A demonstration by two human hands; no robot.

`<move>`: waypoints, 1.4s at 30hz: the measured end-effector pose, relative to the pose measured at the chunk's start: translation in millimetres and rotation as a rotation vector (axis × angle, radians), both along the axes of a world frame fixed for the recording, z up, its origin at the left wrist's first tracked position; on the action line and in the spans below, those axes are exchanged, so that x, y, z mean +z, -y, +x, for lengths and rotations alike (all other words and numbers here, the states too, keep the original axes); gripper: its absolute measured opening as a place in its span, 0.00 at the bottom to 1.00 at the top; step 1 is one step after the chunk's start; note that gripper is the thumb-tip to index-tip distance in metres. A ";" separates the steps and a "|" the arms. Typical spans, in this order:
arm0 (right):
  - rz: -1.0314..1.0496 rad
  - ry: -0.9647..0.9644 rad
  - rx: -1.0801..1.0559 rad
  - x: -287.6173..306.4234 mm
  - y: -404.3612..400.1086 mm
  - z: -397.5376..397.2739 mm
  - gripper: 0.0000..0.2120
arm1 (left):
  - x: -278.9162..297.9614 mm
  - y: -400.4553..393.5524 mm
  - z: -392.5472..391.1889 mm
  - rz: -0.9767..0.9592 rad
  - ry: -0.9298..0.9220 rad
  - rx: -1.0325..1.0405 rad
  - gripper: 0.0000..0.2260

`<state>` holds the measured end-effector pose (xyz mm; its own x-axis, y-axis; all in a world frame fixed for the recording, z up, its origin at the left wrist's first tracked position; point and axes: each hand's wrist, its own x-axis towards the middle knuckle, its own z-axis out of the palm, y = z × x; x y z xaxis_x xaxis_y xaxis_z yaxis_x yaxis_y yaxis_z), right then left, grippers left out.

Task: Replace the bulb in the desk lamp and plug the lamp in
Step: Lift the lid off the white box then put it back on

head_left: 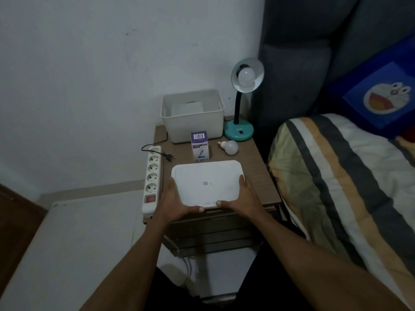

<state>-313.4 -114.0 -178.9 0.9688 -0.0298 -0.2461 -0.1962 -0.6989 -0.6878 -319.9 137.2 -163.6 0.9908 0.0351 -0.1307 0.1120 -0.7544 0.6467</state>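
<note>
A teal desk lamp [239, 130] stands at the back right of the bedside table [258, 167], with a white bulb [246, 74] in its shade, unlit. A loose white bulb [230, 147] lies on the table in front of the lamp's base. A purple and white bulb box [200, 145] stands upright to its left. The lamp's black plug [170, 156] lies unplugged beside a white power strip [152, 179] on the table's left edge. My left hand [177, 199] and my right hand [239, 198] grip a flat white lid [206, 184] by its near corners, at the table's front.
An open white bin [193, 125] stands at the back of the table against the wall. A bed with a striped blanket [336, 176] and a blue pillow [381, 95] lies close on the right. Drawers sit below the tabletop. A white surface [78, 232] lies low on the left.
</note>
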 end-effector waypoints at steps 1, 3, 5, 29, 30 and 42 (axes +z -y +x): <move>-0.025 -0.010 0.008 -2.2 -1.7 1.8 0.66 | -1.0 -0.4 1.8 0.016 -0.019 -0.002 0.62; -0.094 -0.050 0.028 -6.1 -4.3 5.3 0.67 | -5.3 0.4 4.0 0.060 -0.088 -0.005 0.67; -0.162 -0.070 0.042 -8.8 -5.3 6.7 0.67 | -9.1 1.7 5.7 0.117 -0.143 -0.003 0.69; -0.317 0.272 -0.081 28.3 -20.5 170.8 0.21 | 81.4 -28.3 221.9 0.060 0.396 0.096 0.41; -0.332 0.267 -0.084 24.0 -20.1 176.8 0.22 | 80.2 -30.3 235.9 0.061 0.387 0.087 0.43; -0.288 0.280 -0.136 -6.8 -16.3 192.7 0.27 | 54.1 -35.7 293.9 -0.081 0.298 0.107 0.63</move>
<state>-120.6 -97.7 -185.7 0.9796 -0.1910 0.0631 -0.1331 -0.8510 -0.5081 -26.0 173.0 -109.5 0.9772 0.1423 0.1578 -0.0155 -0.6931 0.7207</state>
